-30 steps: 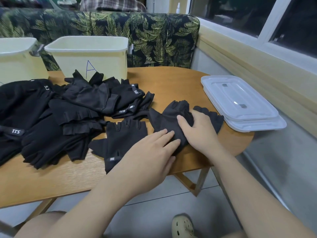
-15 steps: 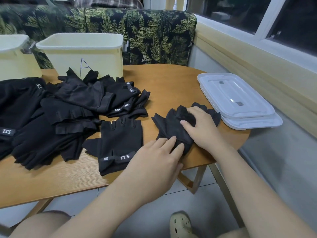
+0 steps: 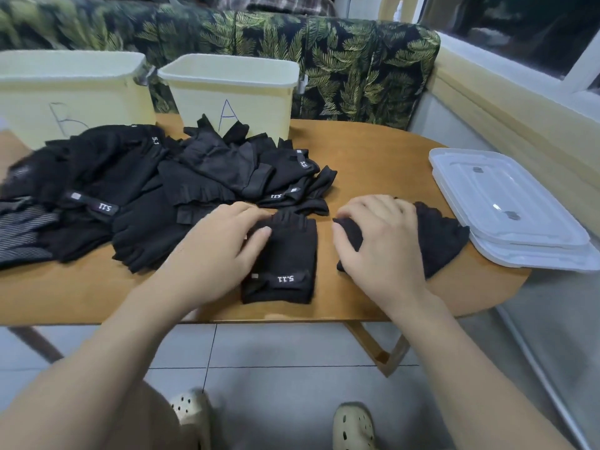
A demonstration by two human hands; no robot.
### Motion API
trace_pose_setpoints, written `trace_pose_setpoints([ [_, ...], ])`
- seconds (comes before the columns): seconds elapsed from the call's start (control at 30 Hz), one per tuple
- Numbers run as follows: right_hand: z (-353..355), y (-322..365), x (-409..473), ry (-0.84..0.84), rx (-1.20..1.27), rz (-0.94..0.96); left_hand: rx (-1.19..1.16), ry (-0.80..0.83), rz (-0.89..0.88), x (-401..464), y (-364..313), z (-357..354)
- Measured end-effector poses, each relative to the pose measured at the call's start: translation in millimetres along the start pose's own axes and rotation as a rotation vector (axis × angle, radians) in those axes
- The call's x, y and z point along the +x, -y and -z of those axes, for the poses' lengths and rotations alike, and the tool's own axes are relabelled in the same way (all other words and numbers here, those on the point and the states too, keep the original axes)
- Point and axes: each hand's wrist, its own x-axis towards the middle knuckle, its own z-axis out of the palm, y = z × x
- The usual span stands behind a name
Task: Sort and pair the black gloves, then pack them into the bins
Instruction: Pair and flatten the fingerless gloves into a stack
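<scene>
Black fingerless glove (image 3: 285, 254) is lying flat at the near table (image 3: 383, 157) edge, logo tab showing; the left hand (image 3: 214, 251) is resting relaxed fingers on it, apparently smoothing it. The right hand (image 3: 380, 245) is curling round a second glove (image 3: 438, 235) just beside, likely its mate. Unsorted gloves (image 3: 146, 196) are piled before bins A (image 3: 227, 95) and B (image 3: 65, 92).

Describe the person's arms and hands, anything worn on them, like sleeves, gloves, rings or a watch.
Both arms are bare from the bottom of the picture to the wrists: no sleeves show. The left hand and the right hand wear no gloves, and no ring, watch or bracelet shows on either. The fingernails look short and unpainted. No markings are visible on the forearms.
</scene>
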Motion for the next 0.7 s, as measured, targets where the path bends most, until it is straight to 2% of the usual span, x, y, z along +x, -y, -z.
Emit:
trace_pose_setpoints([
  [0.13, -18, 25, 9, 0.316, 0.206, -0.277, -0.040, 0.055, 0.063, 2, 13, -6],
  [0.3, -30, 28, 25, 0.471, 0.004, -0.355, -0.110, 0.069, 0.092, 15, 19, -9],
  [0.43, -36, 28, 29, 0.604, -0.075, -0.328, -0.025, 0.155, 0.095, 21, 25, -13],
  [0.57, -39, 27, 31, 0.630, 0.016, -0.340, 0.031, 0.176, 0.081, 22, 26, -17],
  [0.7, -36, 25, 27, 0.525, 0.247, -0.392, -0.044, 0.163, 0.080, 19, 29, -16],
])
